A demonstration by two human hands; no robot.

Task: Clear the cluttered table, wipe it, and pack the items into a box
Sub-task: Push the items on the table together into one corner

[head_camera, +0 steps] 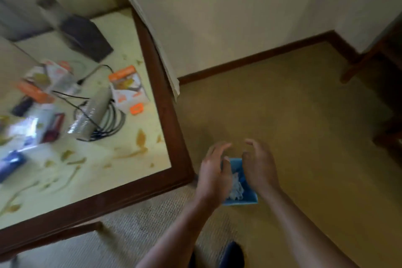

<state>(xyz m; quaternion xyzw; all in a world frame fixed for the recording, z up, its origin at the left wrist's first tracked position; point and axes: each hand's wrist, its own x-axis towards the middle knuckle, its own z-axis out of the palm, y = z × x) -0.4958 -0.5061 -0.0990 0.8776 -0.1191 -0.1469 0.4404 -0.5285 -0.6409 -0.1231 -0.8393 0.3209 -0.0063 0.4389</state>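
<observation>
A small blue box [245,198] stands on the carpet just off the table's near right corner, with pale crumpled stuff [237,187] inside. My left hand [214,172] hovers over its left side and my right hand [258,165] over its right side, both with fingers spread and holding nothing. The wood-framed table [174,128] with a leaf-patterned top fills the left. On it lie orange-and-white cartons [127,89], a stack of clear cups [91,113] on its side, coiled black cable [113,122] and blurred packages [32,124].
A dark box [87,37] sits at the table's far side. A white cloth or curtain [156,35] hangs by the table's right edge. Dark wooden furniture [382,67] stands at the far right. Cream walls with a dark skirting board [250,59] bound the carpet.
</observation>
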